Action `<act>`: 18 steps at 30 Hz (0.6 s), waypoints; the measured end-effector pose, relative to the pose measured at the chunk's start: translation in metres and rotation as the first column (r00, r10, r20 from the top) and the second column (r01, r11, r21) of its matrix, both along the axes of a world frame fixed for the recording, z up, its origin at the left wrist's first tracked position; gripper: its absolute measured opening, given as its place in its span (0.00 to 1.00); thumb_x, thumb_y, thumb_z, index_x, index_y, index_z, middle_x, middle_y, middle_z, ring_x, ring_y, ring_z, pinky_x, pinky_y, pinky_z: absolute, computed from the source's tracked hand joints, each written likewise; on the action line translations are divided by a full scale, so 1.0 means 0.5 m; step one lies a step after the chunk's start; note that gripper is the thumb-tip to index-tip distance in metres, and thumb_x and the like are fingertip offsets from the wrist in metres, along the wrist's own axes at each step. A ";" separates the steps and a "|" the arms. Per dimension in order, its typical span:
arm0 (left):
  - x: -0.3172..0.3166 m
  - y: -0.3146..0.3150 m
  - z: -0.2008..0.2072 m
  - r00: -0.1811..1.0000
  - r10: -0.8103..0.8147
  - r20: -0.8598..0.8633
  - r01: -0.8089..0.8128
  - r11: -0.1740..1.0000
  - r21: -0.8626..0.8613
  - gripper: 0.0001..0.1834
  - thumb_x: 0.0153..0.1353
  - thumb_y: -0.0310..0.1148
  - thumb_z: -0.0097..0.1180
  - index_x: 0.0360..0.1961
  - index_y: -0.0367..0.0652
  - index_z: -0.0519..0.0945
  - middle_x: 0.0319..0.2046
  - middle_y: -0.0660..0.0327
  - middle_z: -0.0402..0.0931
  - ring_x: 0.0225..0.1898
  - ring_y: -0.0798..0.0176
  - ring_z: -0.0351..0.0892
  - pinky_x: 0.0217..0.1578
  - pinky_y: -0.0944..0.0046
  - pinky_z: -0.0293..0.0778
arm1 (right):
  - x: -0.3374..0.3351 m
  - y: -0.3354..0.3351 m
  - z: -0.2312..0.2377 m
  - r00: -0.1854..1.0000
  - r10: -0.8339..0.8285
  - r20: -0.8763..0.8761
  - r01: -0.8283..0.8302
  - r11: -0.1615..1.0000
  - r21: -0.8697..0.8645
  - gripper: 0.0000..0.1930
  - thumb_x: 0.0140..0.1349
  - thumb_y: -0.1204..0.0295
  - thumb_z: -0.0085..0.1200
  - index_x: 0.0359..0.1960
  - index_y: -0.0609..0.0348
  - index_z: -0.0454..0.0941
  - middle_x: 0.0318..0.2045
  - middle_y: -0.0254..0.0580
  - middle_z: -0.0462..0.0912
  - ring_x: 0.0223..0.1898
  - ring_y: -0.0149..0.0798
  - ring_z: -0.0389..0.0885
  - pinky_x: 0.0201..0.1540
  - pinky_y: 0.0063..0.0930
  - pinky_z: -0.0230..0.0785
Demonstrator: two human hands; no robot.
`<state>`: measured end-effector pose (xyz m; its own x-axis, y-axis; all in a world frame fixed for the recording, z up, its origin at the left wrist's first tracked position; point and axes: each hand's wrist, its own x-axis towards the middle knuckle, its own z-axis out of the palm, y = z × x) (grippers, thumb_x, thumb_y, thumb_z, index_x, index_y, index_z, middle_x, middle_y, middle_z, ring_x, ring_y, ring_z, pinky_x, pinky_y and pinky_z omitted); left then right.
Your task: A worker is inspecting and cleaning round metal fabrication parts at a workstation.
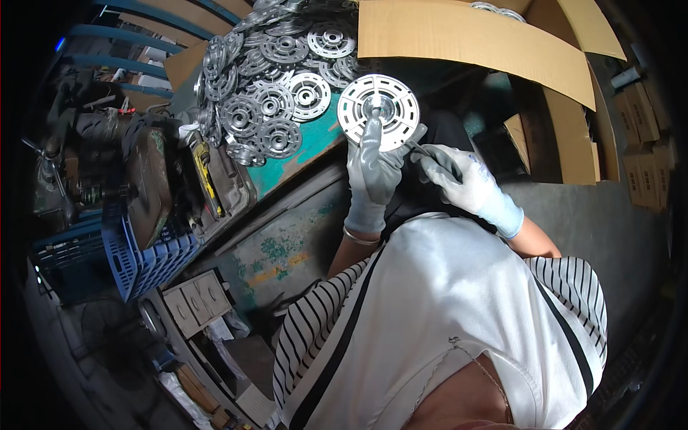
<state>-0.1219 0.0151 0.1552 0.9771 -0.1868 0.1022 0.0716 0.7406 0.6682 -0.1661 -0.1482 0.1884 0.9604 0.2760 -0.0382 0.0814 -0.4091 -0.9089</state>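
Both of my hands wear grey-white coated gloves with pale blue cuffs. My left hand (pixel 374 172) holds up a round silver metal disc (pixel 398 107) with slots around its rim, one finger lying across the face up to the hub. At the disc's lower right edge is my right hand (pixel 459 178), closed around a thin hand tool with a dark handle (pixel 446 159). The tool's tip points at the rim; I cannot tell whether it touches. Just left of the disc, many similar metal discs (pixel 273 100) lie heaped on a green worktable (pixel 297 154).
An open cardboard box (pixel 466 39) stands at the far right, with a few discs inside. Left of the table are a blue plastic crate (pixel 147 261), a machine (pixel 147 179) and a yellow tool (pixel 204 175). Small cartons (pixel 641 154) are stacked at the right edge.
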 end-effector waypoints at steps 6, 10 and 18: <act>-0.013 -0.015 0.030 0.998 0.048 -0.045 -0.048 0.999 0.019 0.23 0.70 0.31 0.36 0.64 0.35 0.55 0.56 0.46 0.65 0.54 0.51 0.73 0.52 0.44 0.76 | 0.000 0.010 -0.019 0.997 -0.028 0.073 0.029 1.000 -0.008 0.08 0.61 0.70 0.52 0.39 0.59 0.77 0.26 0.50 0.79 0.28 0.50 0.79 0.32 0.36 0.70; -0.008 -0.024 0.034 0.993 0.072 -0.096 -0.068 0.997 0.043 0.24 0.69 0.28 0.39 0.64 0.39 0.54 0.56 0.48 0.65 0.53 0.52 0.74 0.49 0.43 0.77 | 0.005 0.007 -0.036 0.946 -0.053 0.320 0.096 0.988 -0.120 0.09 0.62 0.70 0.51 0.40 0.60 0.77 0.26 0.49 0.79 0.25 0.49 0.78 0.30 0.34 0.71; -0.009 -0.007 -0.089 0.962 -0.258 -0.086 0.209 0.903 -0.376 0.19 0.68 0.28 0.42 0.59 0.34 0.62 0.49 0.51 0.71 0.45 0.59 0.76 0.44 0.61 0.76 | 0.020 -0.005 0.000 0.909 -0.230 -0.346 0.386 0.778 0.495 0.19 0.63 0.68 0.54 0.53 0.66 0.71 0.27 0.31 0.77 0.15 0.19 0.65 0.16 0.15 0.56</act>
<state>-0.1264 0.0114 0.1105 0.9191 -0.3856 0.0810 0.3400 0.8801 0.3315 -0.1560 -0.1505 0.1882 0.9739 0.0160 -0.2263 -0.2251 0.1937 -0.9549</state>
